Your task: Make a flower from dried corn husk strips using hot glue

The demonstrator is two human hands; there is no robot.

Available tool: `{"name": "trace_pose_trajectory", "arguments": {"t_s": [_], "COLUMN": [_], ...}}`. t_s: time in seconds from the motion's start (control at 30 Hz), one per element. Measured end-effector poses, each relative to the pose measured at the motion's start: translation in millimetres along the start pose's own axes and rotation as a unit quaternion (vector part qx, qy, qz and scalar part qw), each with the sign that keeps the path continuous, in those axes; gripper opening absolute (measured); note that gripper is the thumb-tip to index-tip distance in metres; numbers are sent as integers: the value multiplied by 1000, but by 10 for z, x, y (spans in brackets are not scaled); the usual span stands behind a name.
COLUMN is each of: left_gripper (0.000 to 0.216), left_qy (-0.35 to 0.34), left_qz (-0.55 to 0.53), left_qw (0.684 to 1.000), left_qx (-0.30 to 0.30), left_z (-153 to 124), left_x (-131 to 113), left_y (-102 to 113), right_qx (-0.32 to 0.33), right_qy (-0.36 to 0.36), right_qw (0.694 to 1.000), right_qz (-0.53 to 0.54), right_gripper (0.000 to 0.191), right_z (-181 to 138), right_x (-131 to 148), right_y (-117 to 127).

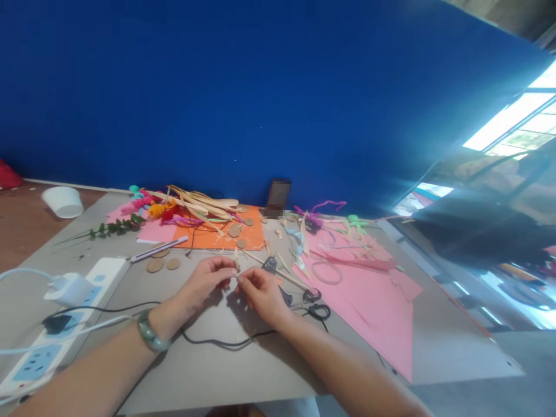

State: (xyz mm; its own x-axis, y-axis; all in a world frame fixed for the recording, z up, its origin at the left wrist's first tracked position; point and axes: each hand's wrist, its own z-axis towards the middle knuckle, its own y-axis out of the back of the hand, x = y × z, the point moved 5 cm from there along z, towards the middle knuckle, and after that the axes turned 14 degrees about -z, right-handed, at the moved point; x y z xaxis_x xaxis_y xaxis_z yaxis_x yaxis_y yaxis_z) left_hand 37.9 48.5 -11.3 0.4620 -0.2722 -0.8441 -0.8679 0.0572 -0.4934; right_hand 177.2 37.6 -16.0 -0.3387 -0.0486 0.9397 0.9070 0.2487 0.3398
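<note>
Over the middle of the grey table, my left hand and my right hand meet with thumbs and fingertips pinched together. Between them a small pale, husk-like piece sticks up; its lower end is hidden by the fingers. A green bangle circles the left wrist. Just beyond the right hand lie a thin wooden stick and a dark grey tool, partly covered by that hand. Black scissors handles rest to its right.
A white power strip with plugs stands at left; a black cable crosses below my hands. Pink paper lies right. Orange paper bears straw-coloured strips and round discs. A blue partition closes the back.
</note>
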Motion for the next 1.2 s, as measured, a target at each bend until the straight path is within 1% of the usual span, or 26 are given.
{"name": "trace_pose_trajectory", "arguments": {"t_s": [0.1, 0.47, 0.73, 0.83, 1.03, 1.2], "left_gripper": [19, 22, 21, 22, 25, 24], "left_qy": [-3, -11, -16, -7, 10, -3], "left_qz": [18, 4, 5, 4, 3, 10], "left_qw": [1000, 1000, 1000, 1000, 1000, 1000], "left_qx": [1, -19, -16, -11, -7, -16], "left_z": [-26, -30, -17, -17, -40, -53], "left_x": [-18, -1, 56, 86, 106, 70], "left_y": [-31, -43, -17, -21, -44, -58], "right_qx": [1, -2, -9, -12, -14, -15], "right_qy": [3, 1, 2, 4, 6, 6], "right_qw": [1000, 1000, 999, 999, 999, 999], "right_qz": [3, -14, -41, -48, -49, -36], "right_gripper": [26, 27, 25, 26, 26, 26], "right_z": [1, 8, 0, 1, 8, 1], "right_x": [0, -7, -18, -44, -71, -55], "right_y": [2, -2, -5, -16, -32, -28]}}
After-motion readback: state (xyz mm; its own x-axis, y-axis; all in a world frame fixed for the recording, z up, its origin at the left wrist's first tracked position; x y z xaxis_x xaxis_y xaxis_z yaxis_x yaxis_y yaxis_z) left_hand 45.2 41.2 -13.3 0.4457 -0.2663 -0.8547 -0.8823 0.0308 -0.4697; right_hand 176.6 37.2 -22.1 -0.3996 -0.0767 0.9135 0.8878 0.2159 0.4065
